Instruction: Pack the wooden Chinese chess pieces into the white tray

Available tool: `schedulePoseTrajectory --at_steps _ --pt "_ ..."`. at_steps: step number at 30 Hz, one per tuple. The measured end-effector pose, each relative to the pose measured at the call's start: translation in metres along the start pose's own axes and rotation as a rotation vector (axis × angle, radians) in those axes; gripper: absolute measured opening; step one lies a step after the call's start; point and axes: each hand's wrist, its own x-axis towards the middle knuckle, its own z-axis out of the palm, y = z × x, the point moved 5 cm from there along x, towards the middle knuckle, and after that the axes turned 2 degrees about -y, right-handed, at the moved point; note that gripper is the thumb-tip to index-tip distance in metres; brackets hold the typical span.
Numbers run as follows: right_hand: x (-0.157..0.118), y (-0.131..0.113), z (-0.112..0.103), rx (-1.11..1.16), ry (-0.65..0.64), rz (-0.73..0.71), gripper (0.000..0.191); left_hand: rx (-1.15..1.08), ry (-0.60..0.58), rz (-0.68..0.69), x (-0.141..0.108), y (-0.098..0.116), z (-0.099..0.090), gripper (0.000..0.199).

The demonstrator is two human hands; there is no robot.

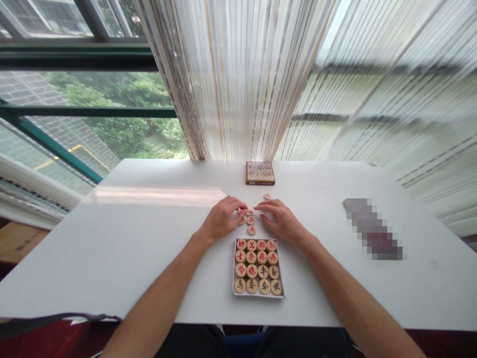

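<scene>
Left fingers: our left hand [222,219] curls beside loose discs [251,230]; pinching, we cannot tell.
Right fingers: our right hand's [282,221] stand parted.
Discs: round, pale, wood-like, red-marked, between our hands.
Tray [234,268]: square, white-rimmed, disc-filled, nearer us than our fingers.
Printed box [260,173]: flat, beyond our fingertips.

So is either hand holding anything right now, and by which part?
Cannot be told for sure: the left hand has its fingertips over round, pale wooden, red-marked discs, hiding any grip; the right hand appears empty.

tbl [130,258]: smooth, satin | pcs [252,230]: matt, wood-look | curtn [242,74]: stringy cloth
</scene>
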Motion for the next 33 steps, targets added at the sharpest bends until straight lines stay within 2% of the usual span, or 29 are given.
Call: schedulePoseTrajectory --at_steps 6,12,15,18,21,27,33 --pt "0.001 -0.002 0.004 0.005 -0.041 -0.035 0.043 0.005 -0.022 -0.008 0.000 -0.004 -0.003 0.013" --pt "0.004 -0.003 0.006 -0.090 -0.128 -0.079 0.057 -0.007 -0.091 -0.008 -0.002 -0.012 -0.004 0.015" --pt "0.004 0.000 0.004 -0.103 -0.082 -0.049 0.048 -0.036 -0.114 -0.032 -0.003 -0.017 0.000 0.016" --pt "0.002 0.004 -0.002 -0.077 0.001 -0.006 0.030 -0.061 -0.113 -0.039 -0.003 -0.019 0.002 0.016" --pt "-0.001 0.005 -0.005 -0.058 0.029 0.022 0.017 -0.074 -0.111 -0.039 -0.003 -0.018 0.002 0.015" --pt "0.002 0.003 -0.002 -0.066 0.021 0.041 0.008 -0.072 -0.099 -0.038 -0.001 -0.015 0.000 0.012" --pt "0.003 -0.002 -0.003 -0.004 0.081 0.056 0.011 -0.115 0.019 -0.082 -0.001 -0.008 -0.005 0.012"
